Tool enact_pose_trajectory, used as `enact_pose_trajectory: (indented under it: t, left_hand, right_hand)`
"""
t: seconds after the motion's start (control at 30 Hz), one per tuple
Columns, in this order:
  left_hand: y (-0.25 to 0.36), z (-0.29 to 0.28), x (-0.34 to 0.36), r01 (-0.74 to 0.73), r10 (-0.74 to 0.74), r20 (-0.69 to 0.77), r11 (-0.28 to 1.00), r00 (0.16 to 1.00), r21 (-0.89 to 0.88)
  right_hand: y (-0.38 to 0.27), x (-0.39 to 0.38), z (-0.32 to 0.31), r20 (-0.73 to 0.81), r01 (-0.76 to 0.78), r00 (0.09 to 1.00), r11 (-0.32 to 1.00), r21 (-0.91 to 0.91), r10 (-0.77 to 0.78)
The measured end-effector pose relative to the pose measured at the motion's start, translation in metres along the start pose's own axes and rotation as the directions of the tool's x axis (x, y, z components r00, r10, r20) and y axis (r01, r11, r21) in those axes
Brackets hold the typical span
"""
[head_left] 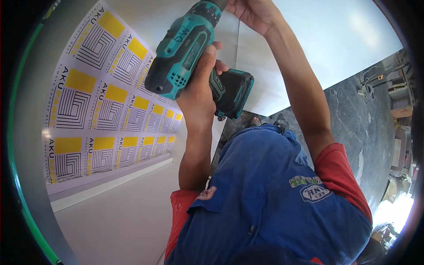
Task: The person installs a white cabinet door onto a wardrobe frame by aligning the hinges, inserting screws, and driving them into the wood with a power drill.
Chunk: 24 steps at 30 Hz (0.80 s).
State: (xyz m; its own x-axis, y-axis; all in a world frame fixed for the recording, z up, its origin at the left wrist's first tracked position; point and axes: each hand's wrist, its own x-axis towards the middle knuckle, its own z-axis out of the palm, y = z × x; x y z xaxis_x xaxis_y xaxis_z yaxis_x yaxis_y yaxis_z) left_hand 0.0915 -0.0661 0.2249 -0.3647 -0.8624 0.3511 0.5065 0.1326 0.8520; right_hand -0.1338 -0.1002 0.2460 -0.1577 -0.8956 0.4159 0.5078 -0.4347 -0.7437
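My left hand [201, 84] is wrapped round the grip of a teal and black cordless drill [187, 51]. The drill's chuck points up toward the top edge of the picture, and its black battery [236, 92] sticks out to the right of my fingers. Close to the chuck, my right hand [256, 15] is raised with its fingers curled in. The picture's top edge cuts off part of those fingertips and the drill's front end, so what the fingers pinch is hidden.
White smooth panels [309, 48] stretch ahead and to the right, with a seam between two of them. A surface covered in yellow and black printed film [106, 101] is on the left, above a white ledge [115, 183]. At right lie a dark grey floor [353, 115] and cables [369, 86].
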Motion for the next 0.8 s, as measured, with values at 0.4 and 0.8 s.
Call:
enact_pose_trajectory:
  t: [0.4, 0.8]
  left_hand:
    - [-0.010, 0.000, 0.009, -0.052, 0.051, -0.012, 0.998, 0.999, -0.029]
    - [-0.004, 0.010, 0.018, -0.038, 0.037, -0.014, 0.995, 0.999, -0.088]
  right_hand:
    - [0.019, 0.011, 0.012, -0.014, 0.118, 0.993, 0.963, 0.242, -0.118]
    - [0.017, 0.019, 0.004, 0.023, 0.071, 0.996, 0.941, 0.331, -0.083]
